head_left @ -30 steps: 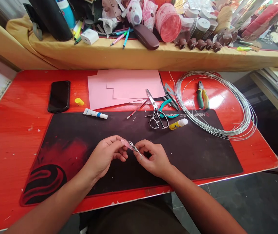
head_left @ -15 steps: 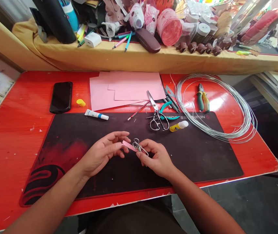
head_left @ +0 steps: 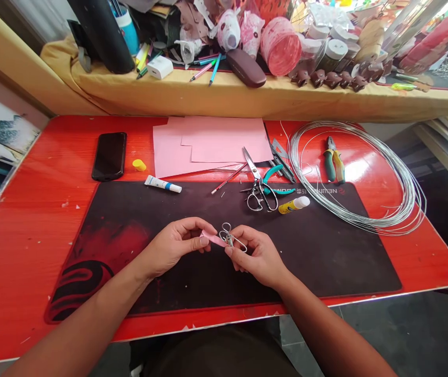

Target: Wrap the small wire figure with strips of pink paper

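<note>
Pink paper strip [head_left: 212, 239] is pinched by the left hand [head_left: 176, 247], bent wire [head_left: 228, 236] by the right hand [head_left: 258, 257]; the hands are held close together over the black desk mat [head_left: 326, 262], with scissors [head_left: 258, 186] lying at one o'clock.

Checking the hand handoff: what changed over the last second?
The left hand opened off the pink paper strip, then curled back onto its end. The right hand kept hold of the wire loop throughout. Scissors, wire coil and pliers stayed put; only the camera view shifted.
</note>
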Action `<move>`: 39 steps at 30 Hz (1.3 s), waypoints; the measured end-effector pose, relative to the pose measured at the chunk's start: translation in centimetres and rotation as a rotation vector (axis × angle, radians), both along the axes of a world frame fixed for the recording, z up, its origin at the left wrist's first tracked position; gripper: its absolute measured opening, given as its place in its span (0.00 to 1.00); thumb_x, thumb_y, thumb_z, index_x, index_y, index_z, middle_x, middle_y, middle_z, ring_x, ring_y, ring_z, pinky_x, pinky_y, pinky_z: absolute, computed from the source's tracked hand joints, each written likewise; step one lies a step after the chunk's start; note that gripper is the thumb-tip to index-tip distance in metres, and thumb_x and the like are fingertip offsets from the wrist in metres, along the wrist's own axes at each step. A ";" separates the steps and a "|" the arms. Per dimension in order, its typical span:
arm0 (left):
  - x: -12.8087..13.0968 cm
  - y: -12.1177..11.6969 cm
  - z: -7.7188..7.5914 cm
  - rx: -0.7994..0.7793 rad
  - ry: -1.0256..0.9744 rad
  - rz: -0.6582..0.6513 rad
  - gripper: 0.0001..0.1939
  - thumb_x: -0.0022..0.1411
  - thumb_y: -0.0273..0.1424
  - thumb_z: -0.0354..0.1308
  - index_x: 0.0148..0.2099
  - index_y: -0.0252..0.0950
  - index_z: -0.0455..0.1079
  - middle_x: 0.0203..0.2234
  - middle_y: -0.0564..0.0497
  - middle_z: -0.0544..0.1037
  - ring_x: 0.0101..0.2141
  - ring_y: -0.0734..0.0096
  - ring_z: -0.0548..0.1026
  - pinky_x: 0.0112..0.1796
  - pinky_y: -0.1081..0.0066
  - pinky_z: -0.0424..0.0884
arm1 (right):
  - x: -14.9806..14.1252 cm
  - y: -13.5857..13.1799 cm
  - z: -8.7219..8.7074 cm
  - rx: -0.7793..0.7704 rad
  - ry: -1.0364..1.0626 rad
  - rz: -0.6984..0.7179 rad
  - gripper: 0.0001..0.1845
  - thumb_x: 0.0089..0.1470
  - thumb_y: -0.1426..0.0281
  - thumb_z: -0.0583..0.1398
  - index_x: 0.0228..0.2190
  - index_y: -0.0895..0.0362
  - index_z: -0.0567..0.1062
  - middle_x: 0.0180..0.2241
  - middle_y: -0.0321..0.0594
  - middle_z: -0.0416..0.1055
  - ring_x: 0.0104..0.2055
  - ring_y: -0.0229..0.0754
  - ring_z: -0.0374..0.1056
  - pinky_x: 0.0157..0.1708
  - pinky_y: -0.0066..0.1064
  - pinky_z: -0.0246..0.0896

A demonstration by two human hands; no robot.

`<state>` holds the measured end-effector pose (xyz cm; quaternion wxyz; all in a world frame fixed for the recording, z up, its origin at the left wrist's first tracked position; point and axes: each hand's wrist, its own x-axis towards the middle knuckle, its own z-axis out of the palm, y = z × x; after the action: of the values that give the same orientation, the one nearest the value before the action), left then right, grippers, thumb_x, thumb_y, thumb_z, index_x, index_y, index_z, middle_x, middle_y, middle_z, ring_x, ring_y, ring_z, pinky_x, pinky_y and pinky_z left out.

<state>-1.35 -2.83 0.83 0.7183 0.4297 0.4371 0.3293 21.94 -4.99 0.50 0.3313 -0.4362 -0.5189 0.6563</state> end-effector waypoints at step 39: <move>1.8 -0.5 -0.4 -0.008 -0.073 0.040 0.10 0.55 0.30 0.75 0.41 0.37 0.82 0.32 0.51 0.82 0.28 0.74 0.76 0.29 0.74 0.74 | 0.3 0.5 0.3 -0.147 0.095 0.008 0.20 0.57 0.56 0.71 0.34 0.55 0.71 0.17 0.28 0.69 0.16 0.32 0.61 0.16 0.22 0.55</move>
<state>0.43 -3.31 0.40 0.7286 0.4059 0.4204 0.3572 22.23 -4.51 0.83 0.3201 -0.4257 -0.4546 0.7139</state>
